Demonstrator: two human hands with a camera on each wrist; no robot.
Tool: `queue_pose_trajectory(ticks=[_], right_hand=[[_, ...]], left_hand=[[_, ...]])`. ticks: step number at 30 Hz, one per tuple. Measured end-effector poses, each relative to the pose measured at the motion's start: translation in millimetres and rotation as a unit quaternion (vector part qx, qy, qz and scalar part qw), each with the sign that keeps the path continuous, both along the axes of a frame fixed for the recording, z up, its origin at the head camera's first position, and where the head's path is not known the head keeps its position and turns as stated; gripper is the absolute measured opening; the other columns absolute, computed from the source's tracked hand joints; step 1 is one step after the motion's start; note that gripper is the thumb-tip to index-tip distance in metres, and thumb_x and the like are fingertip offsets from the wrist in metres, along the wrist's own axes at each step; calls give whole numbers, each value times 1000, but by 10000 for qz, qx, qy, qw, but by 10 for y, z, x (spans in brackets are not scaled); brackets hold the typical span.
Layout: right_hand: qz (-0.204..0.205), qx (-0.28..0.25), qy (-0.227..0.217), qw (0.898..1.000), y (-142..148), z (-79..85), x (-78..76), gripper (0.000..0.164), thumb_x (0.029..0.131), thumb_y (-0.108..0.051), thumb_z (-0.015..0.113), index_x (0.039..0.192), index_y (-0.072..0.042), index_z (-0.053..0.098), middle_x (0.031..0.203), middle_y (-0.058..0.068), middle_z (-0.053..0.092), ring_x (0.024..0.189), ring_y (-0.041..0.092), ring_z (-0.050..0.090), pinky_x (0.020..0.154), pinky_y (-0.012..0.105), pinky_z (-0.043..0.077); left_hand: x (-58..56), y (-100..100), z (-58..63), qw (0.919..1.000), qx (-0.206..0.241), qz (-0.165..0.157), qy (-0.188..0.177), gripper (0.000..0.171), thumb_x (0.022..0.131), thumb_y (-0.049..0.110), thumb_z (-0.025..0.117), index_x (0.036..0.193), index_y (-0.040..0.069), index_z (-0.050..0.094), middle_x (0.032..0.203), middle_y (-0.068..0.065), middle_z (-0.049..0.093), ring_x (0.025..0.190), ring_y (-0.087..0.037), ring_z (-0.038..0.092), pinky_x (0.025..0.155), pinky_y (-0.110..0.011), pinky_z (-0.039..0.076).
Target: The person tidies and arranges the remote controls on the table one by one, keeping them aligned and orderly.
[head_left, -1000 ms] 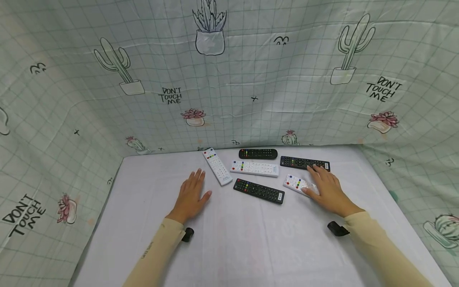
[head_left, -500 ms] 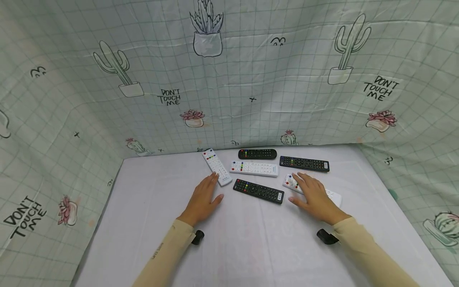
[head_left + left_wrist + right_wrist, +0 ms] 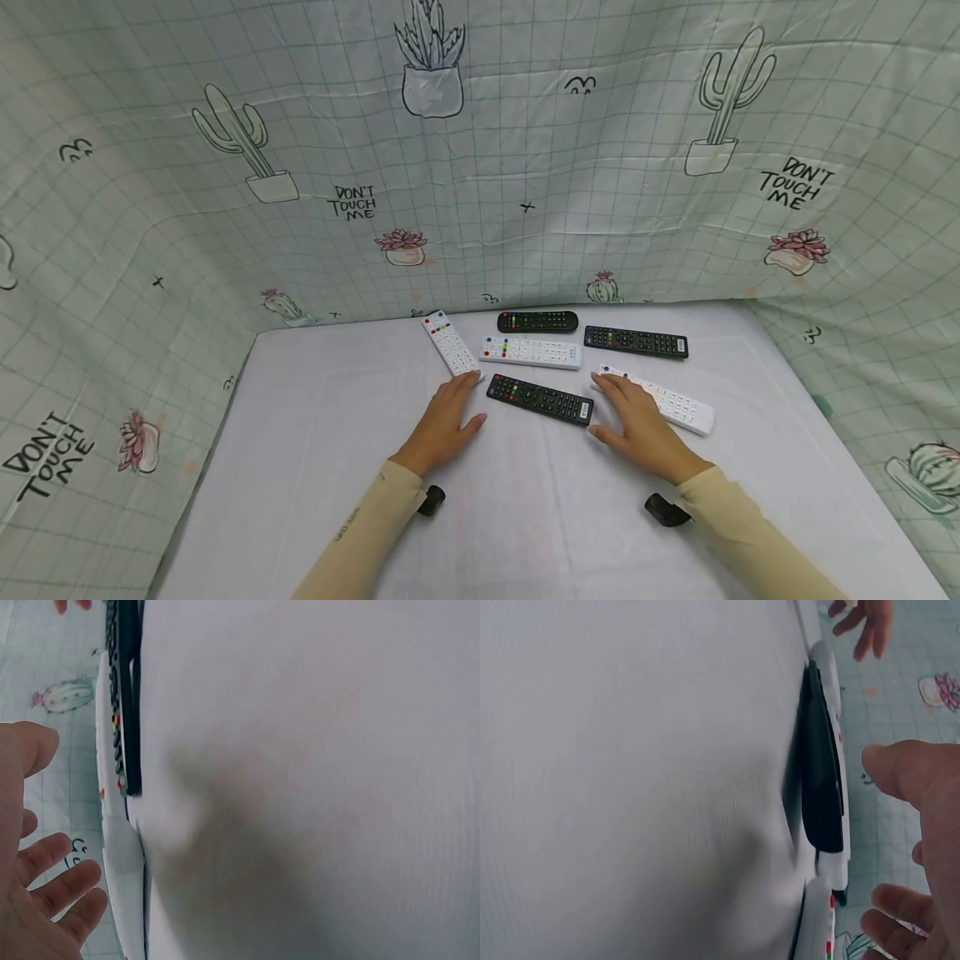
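A black remote control [image 3: 540, 400] lies slanted on the white table between my hands. To its left my left hand [image 3: 441, 427] hovers with fingers extended and thumb apart, fingertips overlapping the lower end of a slanted white remote control [image 3: 447, 340]. At its right end is my right hand [image 3: 640, 429], thumb and fingers spread, covering part of another white remote control [image 3: 686, 410]. Neither hand grips anything. The left wrist view shows the left fingers [image 3: 67, 889] above table level; the right wrist view shows the black remote's end close to the right thumb [image 3: 900, 772].
Behind the front black remote lies a third white remote [image 3: 531, 352]. Farther back are a rounded black remote [image 3: 537, 322] and another black remote [image 3: 636, 342]. A patterned cloth [image 3: 480, 167] hangs along the table's back and sides.
My right hand has drawn back and left from the black remote at the back right. My left hand has moved right toward the front black remote. The remotes have stayed put.
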State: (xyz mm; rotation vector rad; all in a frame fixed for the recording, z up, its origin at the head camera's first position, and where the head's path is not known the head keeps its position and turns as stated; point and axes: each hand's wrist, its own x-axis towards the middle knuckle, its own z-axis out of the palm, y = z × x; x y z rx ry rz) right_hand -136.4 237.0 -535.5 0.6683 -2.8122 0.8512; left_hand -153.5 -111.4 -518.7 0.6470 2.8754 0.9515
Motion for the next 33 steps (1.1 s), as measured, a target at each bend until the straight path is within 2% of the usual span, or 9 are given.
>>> queue_pose_trajectory(ticks=[5,11,19,25,29,33], right_hand=[[45,-103,17,9999,-84,-19,24,81,88,-14,85,156,2,44,147,28,51,135,49,50,114,65,39],[48,-288,45,9996,-174,-58,31,78,86,-7,84,154,5,46,145,29,50,135,47,49,116,61,39],[-115,-364,87,9992,-253,-87,38,73,84,-2,83,148,8,51,138,31,53,131,49,50,114,63,40],[-146,-349,120,9992,-285,-107,40,70,83,0,83,145,10,52,133,32,55,126,49,53,110,64,43],[-133,-342,26,9993,-298,-122,28,69,84,0,82,145,9,52,133,29,55,126,47,53,111,62,43],[-137,-308,-115,9994,-309,-129,10,69,85,0,82,147,7,52,135,28,55,128,46,52,113,61,43]], left_hand=[[5,67,-23,9999,26,72,-102,67,102,18,70,160,3,40,161,-17,44,146,-36,44,123,-49,37],[-4,146,-30,9994,180,118,-281,68,102,16,70,160,1,39,161,-21,43,149,-37,41,124,-49,35],[-38,231,-35,9971,368,236,-625,68,101,16,70,160,0,40,160,-21,44,149,-37,41,125,-49,34],[-66,289,-47,9937,430,474,-921,67,102,16,70,160,1,40,160,-20,46,150,-36,41,125,-48,34],[-84,326,-47,9910,537,592,-1077,67,102,16,70,159,1,41,160,-20,45,151,-36,40,126,-48,33],[-107,357,-45,9906,619,605,-1063,65,101,15,70,158,0,42,159,-21,47,150,-37,42,126,-49,33]])
